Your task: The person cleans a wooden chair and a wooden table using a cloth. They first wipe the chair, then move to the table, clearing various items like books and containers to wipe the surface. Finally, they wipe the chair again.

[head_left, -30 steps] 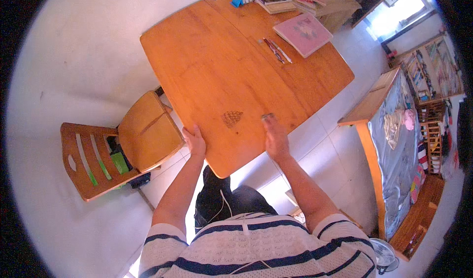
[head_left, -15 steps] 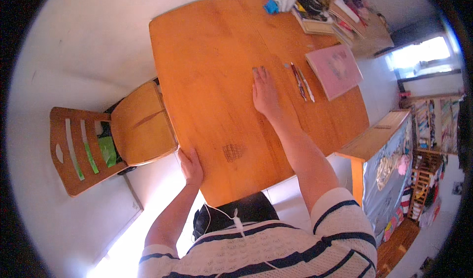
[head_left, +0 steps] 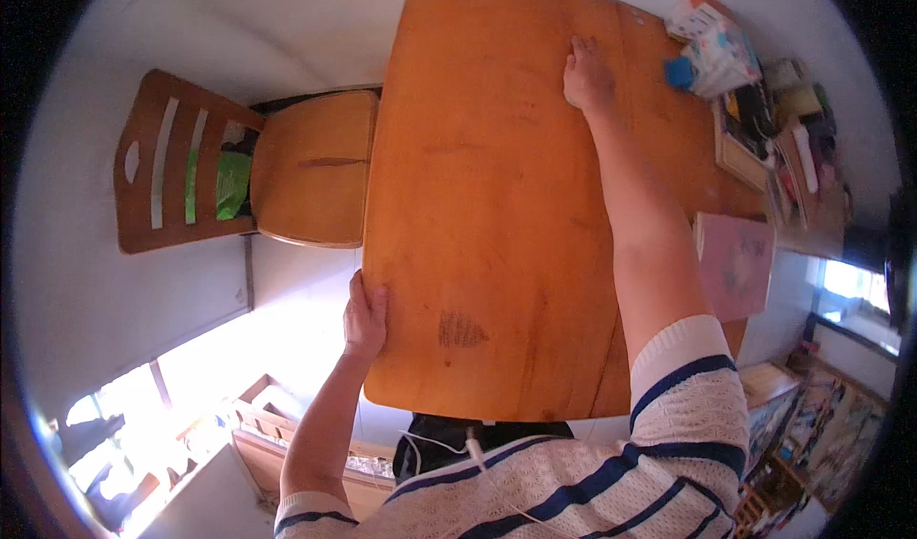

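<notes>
My left hand (head_left: 364,321) is at the left edge of the wooden table (head_left: 487,214), its thumb by the top and its fingers along the side, gripping the edge. Far up the tabletop, my right hand (head_left: 588,76) rests with its fingers stretched out, holding nothing that I can see. The right forearm crosses over the table's right part. A pink book (head_left: 734,267) lies beside that arm, partly covered by it. The two pens seen earlier are hidden now.
A wooden chair (head_left: 315,171) with a green item in its back stands left of the table. At the far right sit a tissue pack (head_left: 726,57), a blue object (head_left: 679,73) and piled books and odds and ends. A white cable (head_left: 475,446) hangs by my shirt.
My right hand has slid farther away across the tabletop, its arm now stretched out. My left hand stays by the left edge. The whole view has turned, so the table stands straighter.
</notes>
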A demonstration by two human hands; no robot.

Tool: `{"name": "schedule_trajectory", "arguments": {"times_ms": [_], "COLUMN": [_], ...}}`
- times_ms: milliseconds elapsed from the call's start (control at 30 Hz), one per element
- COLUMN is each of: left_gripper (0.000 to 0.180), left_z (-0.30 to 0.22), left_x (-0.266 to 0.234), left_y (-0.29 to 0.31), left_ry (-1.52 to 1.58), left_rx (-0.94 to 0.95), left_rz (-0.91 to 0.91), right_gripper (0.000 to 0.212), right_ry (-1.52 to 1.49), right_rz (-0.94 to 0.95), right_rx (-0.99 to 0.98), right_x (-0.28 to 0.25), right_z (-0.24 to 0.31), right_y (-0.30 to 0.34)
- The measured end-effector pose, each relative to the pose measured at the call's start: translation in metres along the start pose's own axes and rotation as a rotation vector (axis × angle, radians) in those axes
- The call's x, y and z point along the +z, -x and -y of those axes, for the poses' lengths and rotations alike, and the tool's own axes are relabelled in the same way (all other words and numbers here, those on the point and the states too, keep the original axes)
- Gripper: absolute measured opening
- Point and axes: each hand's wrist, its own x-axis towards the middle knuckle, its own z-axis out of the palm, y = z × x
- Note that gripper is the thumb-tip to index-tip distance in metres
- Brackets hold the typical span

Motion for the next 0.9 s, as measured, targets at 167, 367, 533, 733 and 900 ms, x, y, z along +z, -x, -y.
{"name": "schedule_trajectory", "arguments": {"times_ms": [167,367,533,733,900], "left_gripper": [0.047,0.047,0.046,0.045,0.043], "left_z": [0.001,0.016,0.039,0.019,0.031], "left_x": [-0.004,0.004,0.011,-0.007,0.004], "left_y": [0.008,0.006,0.001,0.055,0.099], "left_ry": [-0.048,-0.046,0.074,0.017,-0.11], "left_rx": [-0.025,0.007,0.067,-0.039,-0.132], "left_rz": [-0.016,-0.051,-0.194,-0.185,-0.209], "right_gripper": [0.038,0.034,0.031,0.037,0.043], "right_ry": [-0.021,-0.461,-0.582,-0.566,-0.435], "right_rz": [0.115,0.193,0.126,0.418,0.519], "right_rx": [-0.401,-0.643,-0.806,-0.818,-0.746], "right_x": [0.003,-0.011,-0.071,-0.17,-0.208], "right_z": [0.079,0.188,0.224,0.192,0.146], "right_y": [0.01,0.138,0.263,0.383,0.418]}}
